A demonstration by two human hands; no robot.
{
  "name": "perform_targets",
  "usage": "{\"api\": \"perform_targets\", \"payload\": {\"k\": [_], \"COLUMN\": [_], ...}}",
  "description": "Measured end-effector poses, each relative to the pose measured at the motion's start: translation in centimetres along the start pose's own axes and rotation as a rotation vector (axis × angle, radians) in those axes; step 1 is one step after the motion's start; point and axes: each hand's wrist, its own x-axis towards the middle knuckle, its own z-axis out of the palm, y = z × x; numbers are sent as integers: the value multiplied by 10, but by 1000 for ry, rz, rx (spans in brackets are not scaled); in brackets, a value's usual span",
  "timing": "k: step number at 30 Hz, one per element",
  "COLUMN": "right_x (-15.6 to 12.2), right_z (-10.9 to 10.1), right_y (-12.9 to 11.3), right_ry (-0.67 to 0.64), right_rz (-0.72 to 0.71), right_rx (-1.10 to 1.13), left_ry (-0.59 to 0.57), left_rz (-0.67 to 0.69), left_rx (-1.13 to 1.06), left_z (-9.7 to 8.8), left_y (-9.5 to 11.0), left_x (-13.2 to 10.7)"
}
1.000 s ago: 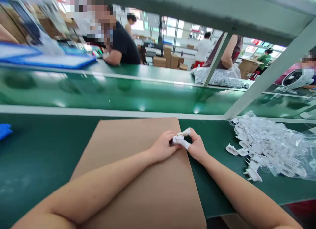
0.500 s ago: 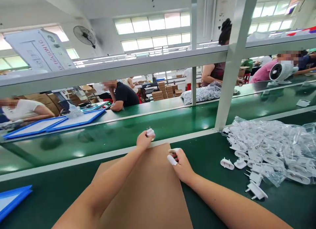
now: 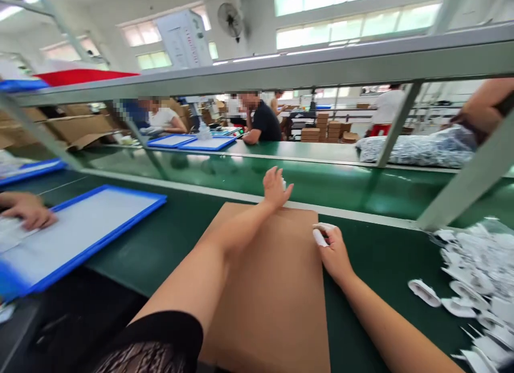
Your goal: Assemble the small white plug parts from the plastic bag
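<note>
My left hand reaches over the far edge of a brown cardboard sheet, above the green conveyor. Its fingers are stretched and the thumb stands apart. Behind the palm a small white plastic part shows, partly hidden, and no grip on it is visible. By the sheet's far right corner is my right hand, with white covers on thumb and forefinger. Those fingers are curved with a gap between them, and nothing shows in it. Loose white plastic parts with prongs lie to its right.
A metal frame post rises at the right, under a long shelf beam. On the left a co-worker's hand rests at a blue-edged tray. Other people sit across the conveyor, near a plastic bag of parts.
The view has swung left, bringing the tray and co-worker's hand in. My left hand has opened from its pinch on the white plastic part. My right hand keeps its curved pose.
</note>
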Motion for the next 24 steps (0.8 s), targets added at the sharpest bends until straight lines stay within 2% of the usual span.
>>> {"api": "perform_targets", "payload": {"k": [2, 4, 5, 6, 11, 13, 15, 17, 20, 24], "right_x": [2, 2, 2, 1, -5, -6, -7, -9, -14, -29], "right_z": [-1, -3, -3, -4, -3, 0, 5, 11, 23, 49], "right_y": [1, 1, 1, 1, -6, -12, -23, -41, -80, -141], "right_ry": [-5, 0, 3, 4, -7, 7, 2, -52, -159, -255], "right_rz": [-5, -10, -7, -3, -18, -73, -198, -367, -578, -701], "right_rx": [-37, -81, -102, -120, -170, -202, -271, -332, -321, -112], "left_ry": [29, -49, -93, -124, -135, -164, -188, -204, -231, -261], "left_rz": [337, 634, 723, 764, 750, 835, 928, 1014, 1096, 1113], "left_rx": [23, 50, 68, 91, 198, 222, 245, 253, 227, 144], "left_z": [-2, 0, 1, 2, 7, 6, 3, 1, -2, -5], "left_y": [-5, -12, -15, -18, -23, -22, -20, -18, -15, -13], "left_x": [-7, -14, -18, -20, -22, -20, -19, -18, -18, -17]}}
